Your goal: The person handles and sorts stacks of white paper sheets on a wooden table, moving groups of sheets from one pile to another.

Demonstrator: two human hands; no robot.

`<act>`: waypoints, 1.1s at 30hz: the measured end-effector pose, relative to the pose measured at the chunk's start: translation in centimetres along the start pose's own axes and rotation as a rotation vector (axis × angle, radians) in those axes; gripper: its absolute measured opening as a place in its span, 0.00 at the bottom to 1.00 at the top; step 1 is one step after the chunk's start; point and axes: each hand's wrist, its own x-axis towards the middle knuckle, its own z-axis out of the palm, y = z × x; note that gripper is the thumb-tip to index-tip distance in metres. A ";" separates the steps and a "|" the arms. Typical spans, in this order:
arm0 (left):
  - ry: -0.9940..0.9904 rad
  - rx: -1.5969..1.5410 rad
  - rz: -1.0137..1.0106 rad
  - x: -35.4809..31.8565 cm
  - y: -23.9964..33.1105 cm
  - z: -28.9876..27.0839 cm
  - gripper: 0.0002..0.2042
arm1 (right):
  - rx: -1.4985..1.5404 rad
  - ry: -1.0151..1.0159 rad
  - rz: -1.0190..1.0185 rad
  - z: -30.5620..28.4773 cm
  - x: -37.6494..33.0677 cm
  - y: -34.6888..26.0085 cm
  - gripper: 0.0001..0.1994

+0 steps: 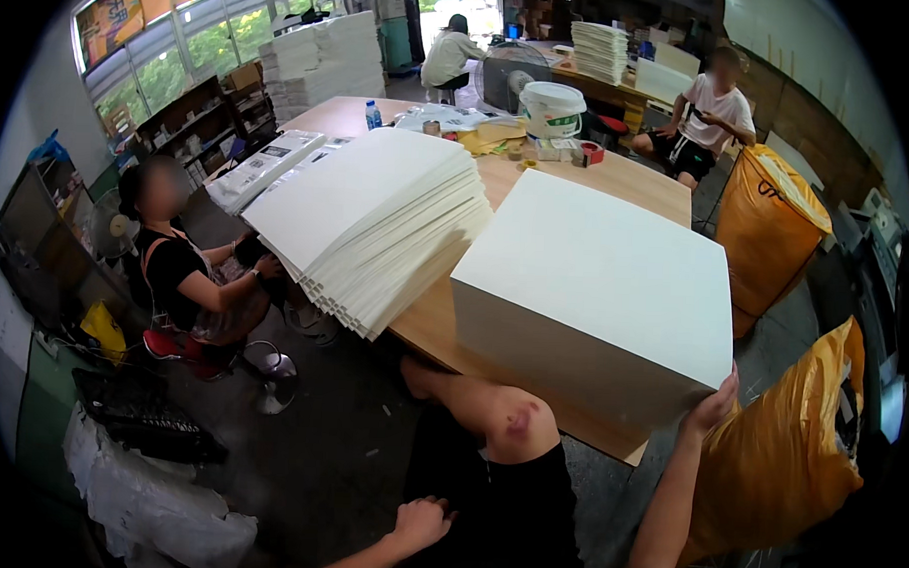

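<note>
A squared-up stack of white sheets or boards (605,279) sits on the wooden table in front of me. My right hand (713,401) rests against its near right corner, with the fingers extended along the right side and partly hidden. My left hand (423,523) lies on my black shorts, fingers curled in and nothing seen in them. To the left, a second white stack (377,221) leans in a fanned, staggered pile, its near end overhanging the table edge. Neither hand touches that pile.
The table (628,195) also bears a white bucket (553,111), tape rolls, a water bottle (373,114) and plastic-wrapped packs (268,167). Orange sacks (769,465) stand at the right. One person (190,265) sits at the left; two more sit farther back. A fan (510,76) stands beyond the table.
</note>
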 end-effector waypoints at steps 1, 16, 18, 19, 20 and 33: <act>0.024 -0.027 0.040 0.4 -1.2 1.1 0.18 | 0.021 0.005 0.012 0.4 -0.2 -0.5 0.25; -0.725 -0.372 0.495 -1.0 -0.8 -1.0 0.11 | -0.008 0.089 0.034 0.8 -0.5 -1.0 0.25; -0.804 -0.669 0.513 1.1 -1.7 -3.4 0.13 | -0.044 0.094 -0.013 1.1 -0.8 -1.7 0.26; -0.663 -0.622 0.443 2.9 -1.9 -6.6 0.13 | 0.001 0.092 -0.009 1.2 -0.9 -1.7 0.26; -0.509 -0.894 0.167 4.2 -1.7 -9.4 0.10 | 0.042 0.084 -0.003 1.1 -1.0 -1.6 0.26; 0.854 -1.374 0.528 29.8 6.6 -20.6 0.25 | -0.092 -0.095 -0.072 -0.4 -0.6 -1.2 0.27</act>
